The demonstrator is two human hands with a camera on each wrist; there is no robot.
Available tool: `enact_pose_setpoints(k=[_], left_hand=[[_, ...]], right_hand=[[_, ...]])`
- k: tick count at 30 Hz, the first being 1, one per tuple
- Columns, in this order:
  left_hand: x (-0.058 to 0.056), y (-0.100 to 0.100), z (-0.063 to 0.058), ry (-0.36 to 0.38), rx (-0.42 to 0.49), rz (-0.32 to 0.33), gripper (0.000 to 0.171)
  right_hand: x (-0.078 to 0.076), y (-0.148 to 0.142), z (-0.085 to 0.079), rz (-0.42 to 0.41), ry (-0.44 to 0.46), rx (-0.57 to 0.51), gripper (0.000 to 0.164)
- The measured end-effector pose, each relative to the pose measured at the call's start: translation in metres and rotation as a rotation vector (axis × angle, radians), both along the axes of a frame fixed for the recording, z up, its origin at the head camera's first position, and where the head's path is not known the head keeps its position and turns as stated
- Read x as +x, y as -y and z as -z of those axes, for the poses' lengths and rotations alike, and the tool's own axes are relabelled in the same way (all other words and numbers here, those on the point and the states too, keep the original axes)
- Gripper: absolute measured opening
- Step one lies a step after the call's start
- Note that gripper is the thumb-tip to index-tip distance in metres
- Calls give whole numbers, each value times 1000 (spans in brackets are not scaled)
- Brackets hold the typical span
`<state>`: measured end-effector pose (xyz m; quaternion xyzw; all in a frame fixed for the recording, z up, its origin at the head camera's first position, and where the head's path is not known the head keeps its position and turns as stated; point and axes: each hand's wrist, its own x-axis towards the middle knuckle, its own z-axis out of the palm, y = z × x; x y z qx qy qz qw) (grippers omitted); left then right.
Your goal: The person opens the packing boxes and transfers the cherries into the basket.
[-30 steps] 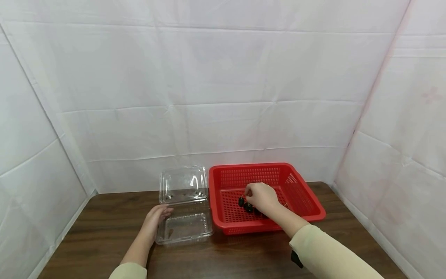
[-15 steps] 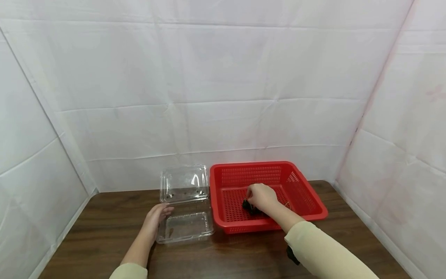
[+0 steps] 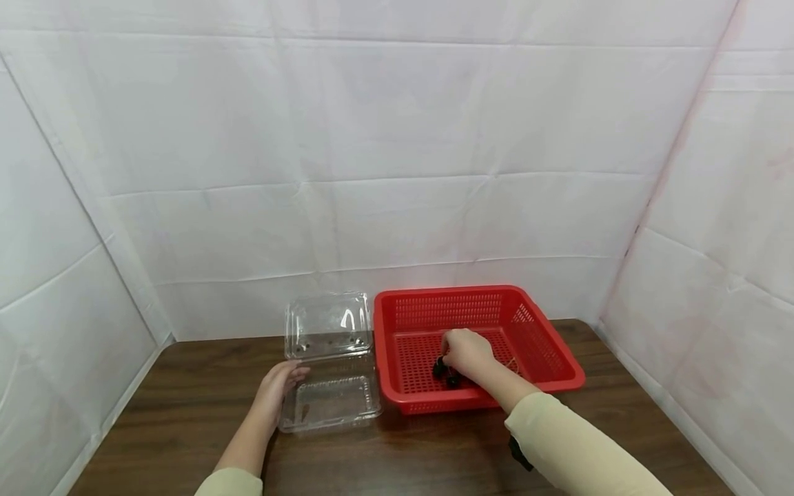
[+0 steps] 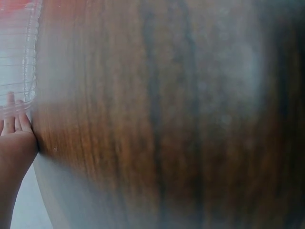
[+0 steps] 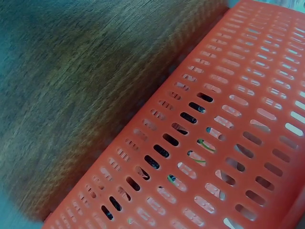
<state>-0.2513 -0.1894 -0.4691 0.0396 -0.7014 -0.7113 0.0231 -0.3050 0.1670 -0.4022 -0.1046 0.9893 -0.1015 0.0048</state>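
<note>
My left hand point(image 3: 277, 386) rests its straight fingers on the left edge of a clear plastic clamshell box point(image 3: 329, 421). The box's lid point(image 3: 327, 320) stands open at the back. In the left wrist view, the fingers of the left hand point(image 4: 14, 131) overlap the box's rim point(image 4: 31, 62). My right hand point(image 3: 468, 353) is inside a red plastic basket point(image 3: 446, 294), fingers curled, pinching at a small dark fruit point(image 3: 439, 367). Another dark fruit point(image 3: 453, 380) lies just below. Through the slots of the basket point(image 5: 286, 210), the right wrist view shows dark pieces and green stems; its fingertips are hidden.
The box and basket stand side by side on a dark wood table point(image 3: 180, 413). White cloth point(image 3: 384, 138) hangs close behind them and along both sides. A few thin stems point(image 3: 511, 363) lie in the basket, right of the right hand.
My right hand has lowered slightly within the basket and shifted a little right; the dark fruits under its fingers have changed position. The left hand and the box have stayed put.
</note>
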Motion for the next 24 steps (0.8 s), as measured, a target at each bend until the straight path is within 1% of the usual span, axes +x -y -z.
enact_pose_setpoints(k=[8, 12, 15, 19, 22, 24], left_hand=[[1, 2, 2, -10, 3, -2, 35], [-1, 3, 1, -17, 37, -22, 34], [-4, 4, 0, -2, 102, -37, 35], [-3, 9, -2, 46, 190, -48, 45], [0, 13, -6, 68, 207, -40, 55], [0, 15, -9, 81, 207, -35, 57]], right_hand=[[2, 2, 0, 8, -4, -10, 7], [2, 3, -3, -1, -13, -16, 7], [2, 3, -5, 7, -12, -29, 7], [5, 4, -7, 11, 1, -41, 6], [7, 5, -9, 2, -10, -40, 7], [10, 4, -11, -6, -27, -42, 7]])
